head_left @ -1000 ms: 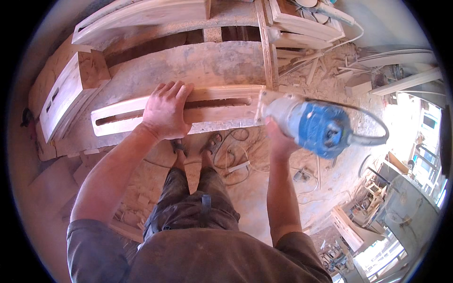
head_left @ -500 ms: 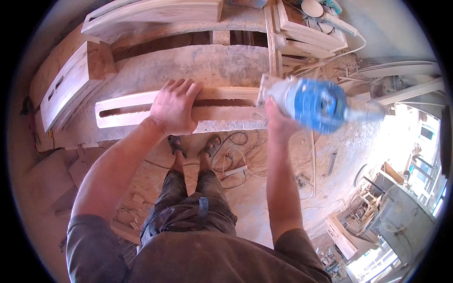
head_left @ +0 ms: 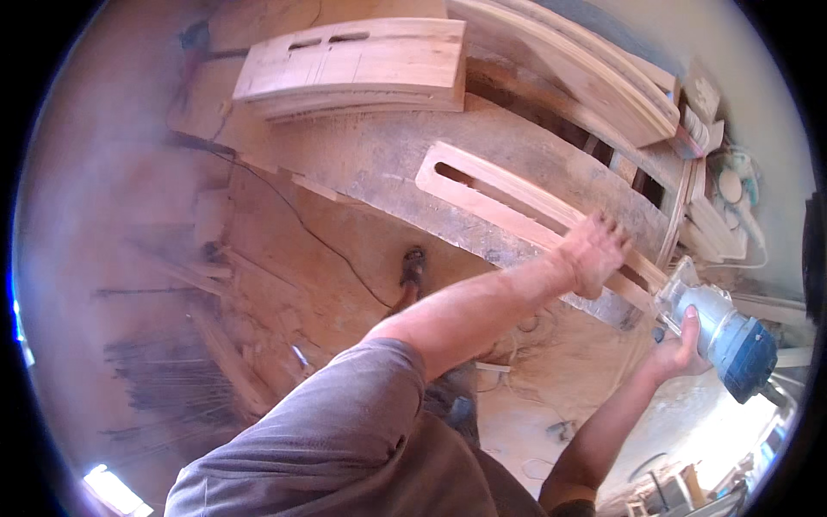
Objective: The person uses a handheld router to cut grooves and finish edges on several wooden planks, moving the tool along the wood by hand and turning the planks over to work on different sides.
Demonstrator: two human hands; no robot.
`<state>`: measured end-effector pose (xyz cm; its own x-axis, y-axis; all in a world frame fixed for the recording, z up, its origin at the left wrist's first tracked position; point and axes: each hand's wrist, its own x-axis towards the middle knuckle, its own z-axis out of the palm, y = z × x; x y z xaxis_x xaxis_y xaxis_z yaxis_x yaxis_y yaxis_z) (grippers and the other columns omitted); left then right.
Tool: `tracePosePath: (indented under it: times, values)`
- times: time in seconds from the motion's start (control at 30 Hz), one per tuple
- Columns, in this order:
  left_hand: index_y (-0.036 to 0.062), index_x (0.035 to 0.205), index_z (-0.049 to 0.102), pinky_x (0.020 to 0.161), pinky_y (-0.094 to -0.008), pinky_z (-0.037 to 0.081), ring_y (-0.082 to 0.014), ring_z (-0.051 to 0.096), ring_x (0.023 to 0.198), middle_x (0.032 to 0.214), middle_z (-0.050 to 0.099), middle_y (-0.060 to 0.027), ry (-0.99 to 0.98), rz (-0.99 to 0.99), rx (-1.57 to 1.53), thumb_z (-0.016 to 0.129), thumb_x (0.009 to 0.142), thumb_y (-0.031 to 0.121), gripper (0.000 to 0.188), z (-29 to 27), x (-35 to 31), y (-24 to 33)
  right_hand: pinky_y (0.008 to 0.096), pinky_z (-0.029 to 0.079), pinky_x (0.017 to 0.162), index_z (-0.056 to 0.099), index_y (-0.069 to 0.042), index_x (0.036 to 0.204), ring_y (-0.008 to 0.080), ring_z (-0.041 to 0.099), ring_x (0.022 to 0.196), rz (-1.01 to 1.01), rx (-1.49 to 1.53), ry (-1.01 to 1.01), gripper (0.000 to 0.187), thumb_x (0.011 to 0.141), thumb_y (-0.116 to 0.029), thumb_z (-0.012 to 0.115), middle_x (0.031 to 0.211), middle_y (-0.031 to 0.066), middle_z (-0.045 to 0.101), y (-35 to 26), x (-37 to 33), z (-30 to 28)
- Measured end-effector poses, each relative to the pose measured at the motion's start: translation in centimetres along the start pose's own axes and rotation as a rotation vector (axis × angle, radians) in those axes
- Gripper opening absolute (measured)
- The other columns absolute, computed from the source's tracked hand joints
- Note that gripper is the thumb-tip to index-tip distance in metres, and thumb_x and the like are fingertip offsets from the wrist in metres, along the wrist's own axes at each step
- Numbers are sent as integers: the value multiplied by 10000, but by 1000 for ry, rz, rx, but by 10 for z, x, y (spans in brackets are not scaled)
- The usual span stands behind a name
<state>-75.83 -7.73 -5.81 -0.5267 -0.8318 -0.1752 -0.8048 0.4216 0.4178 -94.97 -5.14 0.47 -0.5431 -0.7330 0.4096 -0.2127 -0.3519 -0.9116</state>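
Observation:
A long, pale wooden piece (head_left: 495,215) with a long slot down its middle lies slantwise on the dusty workbench (head_left: 370,164). My left hand (head_left: 593,254) bears down on it near its right end, fingers over the far edge. At that right end sits a blue and silver trim router (head_left: 736,345), its clear base plate against the wood. My right hand (head_left: 679,351) is wrapped round the router's body, thumb on top. The cutter is out of sight under the base.
Behind are stacked curved boards, one with two short slots (head_left: 366,69), and longer curved planks (head_left: 560,65). A power tool with a white disc (head_left: 732,185) lies far right. On the floor are a dark cable (head_left: 301,220) and scrap wood.
My view has swung left, so bench and wood appear tilted. The router stays at the wood's right end in my right hand; my left hand has shifted along the wood toward it.

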Motion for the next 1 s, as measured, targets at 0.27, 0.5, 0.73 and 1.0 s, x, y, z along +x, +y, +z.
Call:
tracePosePath:
  times: [0.27, 0.5, 0.73, 1.0]
  values:
    - [17, 1462, 495, 1269, -523, 127, -359, 202, 1545, 1619, 338, -193, 488, -91, 73, 542, 899, 246, 609, 26, -120, -65, 452, 570, 907, 454, 123, 1368, 357, 643, 1065, 67, 177, -162, 715, 680, 112, 649, 1269, 256, 585, -57, -116, 158]
    - [104, 1335, 613, 1263, -438, 191, -247, 384, 1440, 1481, 519, -113, 543, -24, -84, 587, 894, 230, 459, 55, -166, -100, 453, 532, 977, 446, 80, 1383, 343, 625, 1101, 84, 287, -458, 787, 636, 45, 693, 1228, 208, 596, -54, -199, 275]
    - [92, 1350, 597, 1221, -371, 261, -231, 435, 1385, 1430, 557, -74, 353, 17, -2615, 589, 926, 259, 456, 133, -128, -97, 431, 520, 989, 475, 71, 1364, 322, 634, 1089, 21, 178, -606, 772, 639, 12, 734, 1219, 192, 610, -42, -240, 319]
    - [94, 1371, 574, 1227, -390, 247, -242, 410, 1407, 1463, 517, -91, 315, -2, -2730, 579, 931, 255, 468, 136, -111, -96, 438, 519, 983, 522, 94, 1326, 313, 632, 1126, -58, 114, -706, 710, 663, -2, 757, 1261, 207, 612, -22, -238, 313]
